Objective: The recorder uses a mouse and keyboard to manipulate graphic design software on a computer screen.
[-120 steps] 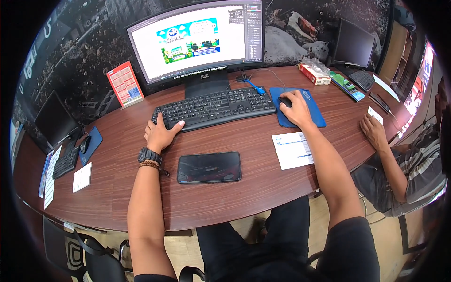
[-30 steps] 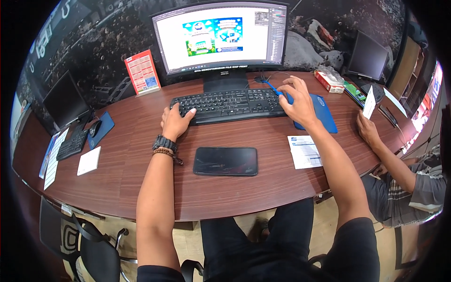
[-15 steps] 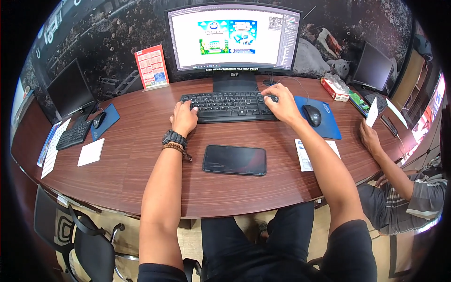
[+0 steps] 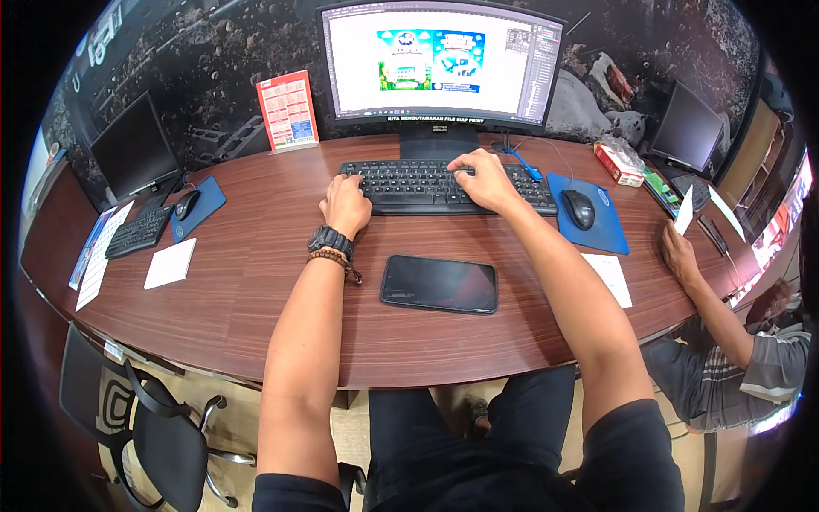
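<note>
Hands on black plastic keyboard (image 4: 444, 185), its long axis running left-right at the far desk edge.
Left hand (image 4: 345, 205) and right hand (image 4: 482, 181) rest loose-fingered on keys, gripping nothing; black mouse (image 4: 579, 208) just right, nearer the right hand.

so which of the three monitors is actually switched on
The big curved monitor straight behind the keyboard: it shows a colourful design. The left monitor and right monitor are both black.

The right hand (image 4: 483, 181) hides keys of the keyboard (image 4: 426, 183); its forearm covers part of a paper slip (image 4: 614, 277).
</note>
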`<move>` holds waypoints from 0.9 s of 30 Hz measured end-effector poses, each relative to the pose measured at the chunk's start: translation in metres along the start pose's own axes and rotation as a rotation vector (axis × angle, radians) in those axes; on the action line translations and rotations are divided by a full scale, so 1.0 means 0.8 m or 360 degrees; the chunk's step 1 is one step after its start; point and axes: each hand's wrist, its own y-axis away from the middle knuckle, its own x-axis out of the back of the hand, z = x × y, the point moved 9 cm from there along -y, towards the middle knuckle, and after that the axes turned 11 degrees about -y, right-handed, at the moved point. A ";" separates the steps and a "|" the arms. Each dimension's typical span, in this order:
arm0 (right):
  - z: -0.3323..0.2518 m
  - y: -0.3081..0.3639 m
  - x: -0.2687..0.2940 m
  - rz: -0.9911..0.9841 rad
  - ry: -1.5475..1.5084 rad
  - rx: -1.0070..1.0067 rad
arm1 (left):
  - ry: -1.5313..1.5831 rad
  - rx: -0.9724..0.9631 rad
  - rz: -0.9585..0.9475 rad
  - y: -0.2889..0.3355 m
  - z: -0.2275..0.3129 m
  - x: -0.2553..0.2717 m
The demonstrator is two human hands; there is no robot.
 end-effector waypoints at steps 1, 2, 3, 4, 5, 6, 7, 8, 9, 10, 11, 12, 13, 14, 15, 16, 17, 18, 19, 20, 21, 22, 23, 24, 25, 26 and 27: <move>-0.003 -0.002 -0.005 -0.0022 0.0006 -0.0019 | 0.0010 0.0009 -0.0007 0.000 -0.002 0.000; -0.004 -0.003 -0.008 -0.0031 0.0000 -0.0015 | 0.0006 0.0018 -0.0007 -0.001 -0.003 0.000; -0.005 -0.005 -0.012 -0.0053 0.0017 -0.0027 | 0.0003 0.0015 -0.0013 -0.001 -0.003 0.000; -0.006 -0.007 -0.018 -0.0076 0.0032 -0.0039 | 0.0000 0.0013 -0.0018 -0.001 -0.004 0.000; -0.003 -0.009 -0.020 -0.0078 0.0034 -0.0036 | 0.0019 0.0024 -0.0047 -0.002 -0.001 -0.002; 0.000 -0.011 -0.028 -0.0128 0.0097 -0.0056 | 0.0021 0.0027 -0.0045 -0.001 0.001 -0.001; 0.004 -0.013 -0.035 -0.0176 0.0159 -0.0075 | 0.0015 0.0024 -0.0067 0.000 0.003 -0.001; 0.003 -0.013 -0.043 -0.0181 0.0154 -0.0068 | 0.0002 0.0025 -0.0087 0.001 0.003 -0.001; 0.000 -0.011 -0.051 -0.0186 0.0222 -0.0022 | 0.0004 0.0041 -0.0114 0.002 0.002 -0.002; -0.003 -0.011 -0.058 -0.0190 0.0291 0.0023 | 0.0000 0.0048 -0.0111 0.004 0.003 -0.001; -0.004 -0.013 -0.066 -0.0271 0.0282 0.0018 | 0.0007 0.0039 -0.0119 0.007 0.005 -0.001; -0.004 -0.014 -0.068 -0.0272 0.0280 0.0022 | 0.0015 0.0030 -0.0128 0.008 0.008 -0.001; -0.004 -0.013 -0.071 -0.0275 0.0380 0.0037 | 0.0034 0.0038 -0.0174 0.008 0.010 -0.003; -0.008 -0.013 -0.075 -0.0279 0.0476 0.0055 | 0.0029 0.0044 -0.0170 0.007 0.006 -0.003; -0.011 -0.013 -0.077 -0.0281 0.0472 0.0061 | -0.0017 0.0011 -0.0175 0.007 0.006 -0.004; -0.012 -0.014 -0.078 -0.0282 0.0484 0.0046 | -0.0062 -0.0023 -0.0181 0.007 0.007 -0.006; -0.007 -0.014 -0.077 -0.0281 0.0501 0.0025 | -0.0059 -0.0025 -0.0183 0.007 0.011 -0.004; -0.003 -0.014 -0.075 -0.0281 0.0505 0.0021 | -0.0115 -0.0046 -0.0212 0.007 0.016 -0.004; -0.008 -0.015 -0.065 -0.0177 0.0483 0.0137 | -0.0171 -0.0069 -0.0241 0.007 0.022 -0.004; -0.018 -0.015 -0.057 -0.0073 0.0456 0.0260 | -0.0171 -0.0068 -0.0240 0.007 0.021 -0.006; -0.018 -0.014 -0.055 -0.0072 0.0457 0.0260 | -0.0127 -0.0082 -0.0185 0.007 0.021 -0.004; -0.012 -0.012 -0.057 -0.0136 0.0475 0.0199 | -0.0084 -0.0096 -0.0130 0.007 0.021 -0.001; -0.005 -0.009 -0.058 -0.0197 0.0496 0.0133 | -0.0081 -0.0103 -0.0129 0.007 0.022 -0.002; -0.002 -0.007 -0.056 -0.0192 0.0500 0.0130 | -0.0068 -0.0169 -0.0110 0.008 0.027 -0.001; -0.004 -0.003 -0.052 -0.0166 0.0443 0.0177 | -0.0055 -0.0234 -0.0090 0.009 0.031 0.000; -0.005 0.000 -0.046 -0.0139 0.0388 0.0228 | -0.0052 -0.0241 -0.0084 0.009 0.032 0.002; -0.006 0.005 -0.036 -0.0093 0.0350 0.0297 | -0.0087 -0.0250 -0.0137 0.010 0.032 -0.001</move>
